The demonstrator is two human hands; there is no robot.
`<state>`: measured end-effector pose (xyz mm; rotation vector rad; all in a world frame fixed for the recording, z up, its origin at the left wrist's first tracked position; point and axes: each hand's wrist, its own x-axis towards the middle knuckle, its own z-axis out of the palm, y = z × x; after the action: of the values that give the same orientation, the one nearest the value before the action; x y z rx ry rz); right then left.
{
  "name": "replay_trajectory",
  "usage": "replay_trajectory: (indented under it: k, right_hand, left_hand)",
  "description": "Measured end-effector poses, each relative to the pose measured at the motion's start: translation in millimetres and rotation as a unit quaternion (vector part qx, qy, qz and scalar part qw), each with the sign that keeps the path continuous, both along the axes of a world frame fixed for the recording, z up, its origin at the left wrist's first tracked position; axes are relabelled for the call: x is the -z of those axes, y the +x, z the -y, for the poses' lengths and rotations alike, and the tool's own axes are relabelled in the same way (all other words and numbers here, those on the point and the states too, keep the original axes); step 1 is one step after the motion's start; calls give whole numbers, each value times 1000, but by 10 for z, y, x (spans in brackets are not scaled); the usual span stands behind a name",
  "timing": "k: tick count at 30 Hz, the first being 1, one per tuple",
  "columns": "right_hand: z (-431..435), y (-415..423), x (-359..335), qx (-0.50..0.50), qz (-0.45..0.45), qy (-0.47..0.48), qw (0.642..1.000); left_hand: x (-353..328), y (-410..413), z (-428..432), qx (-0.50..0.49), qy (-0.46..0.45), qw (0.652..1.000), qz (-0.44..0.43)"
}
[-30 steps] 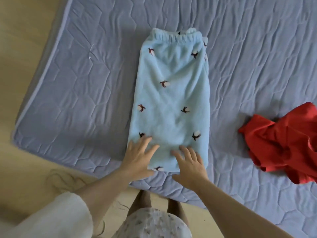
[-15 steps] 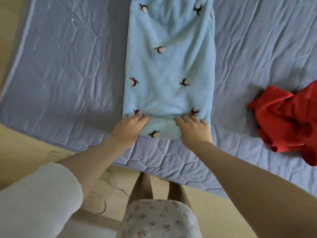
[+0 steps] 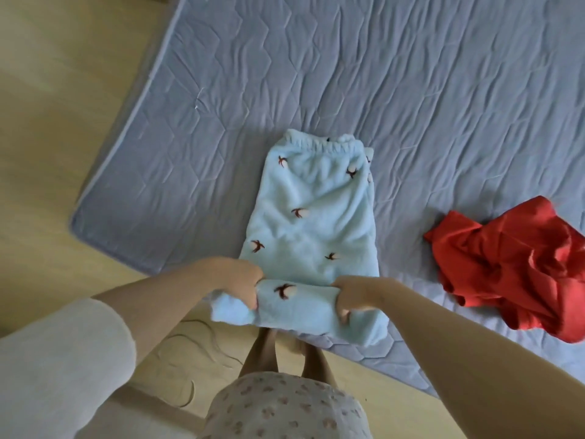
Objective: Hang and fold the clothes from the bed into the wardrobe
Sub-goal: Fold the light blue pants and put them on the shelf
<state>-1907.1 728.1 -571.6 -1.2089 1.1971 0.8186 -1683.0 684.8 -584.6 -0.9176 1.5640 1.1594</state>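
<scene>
The bed point(image 3: 348, 74) fills most of the frame from the upper centre to the right edge. It is a low mattress under a grey-blue quilted cover, stitched in large angular panels and creased all over. One rounded corner of it sits at the left of centre, and its near edge runs down towards the lower right. The floor point(image 3: 63, 153) is pale yellow and smooth, and takes up the left side and the bottom of the frame. A few thin dark curved lines lie on it at the lower centre-left; what they are cannot be told.

The light-blue fleece bottoms point(image 3: 313, 217) lie flat on the bed at the centre. The gathered elastic waistband is at the far end, and small dark-red and white motifs are scattered over the pile. The near end is raised off the cover and turned over into a thick fold at the bed's edge, with part of it over the floor.

A crumpled red garment point(image 3: 512, 270) lies on the bed at the right, well apart from the fleece.

At the lower left a white sleeve point(image 3: 57, 359) covers the person's left upper arm. A pale spotted skirt point(image 3: 285, 407) shows at the bottom centre.

The left hand point(image 3: 240, 280) grips the left part of the fold, fingers curled tightly round it. The right hand point(image 3: 354, 296) pinches the right part, with the thumb on top and the fingers tucked underneath.
</scene>
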Motion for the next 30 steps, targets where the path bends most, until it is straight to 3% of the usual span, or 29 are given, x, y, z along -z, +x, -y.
replay_trajectory:
  k: [4, 8, 13, 17, 19, 22, 23, 27, 30]
  right_hand:
    - [9, -91, -223, -5, 1, 85, 996]
    - [259, -269, -378, 110, 23, 83, 990]
    - [828, -534, -476, 214, 38, -84, 973]
    - [1263, -736, -404, 333, 14, -177, 926]
    - [1371, -799, -284, 384, -57, -277, 879]
    - [1282, -782, -92, 393, -157, -391, 817]
    - [1212, -726, -27, 395, -154, -393, 816]
    - [976, -455, 314, 427, -151, -335, 826]
    - [845, -371, 651, 462, -165, -288, 822]
  left_hand:
    - [-208, -24, 101, -49, 101, 993, 39]
    - [-451, -183, 516, -96, 103, 989, 35]
    - [-694, -465, 1306, -122, -58, 990, -30]
    - [-671, -651, 1783, -76, -236, 965, -82]
    - [-558, -642, 1870, -60, -365, 925, -91]
    - [-296, -552, 1715, -89, -536, 833, -102]
    - [-203, -538, 1603, -106, -536, 832, -98]
    - [216, -525, 1138, -179, -424, 885, -67]
    - [542, -496, 970, -247, -380, 890, -54]
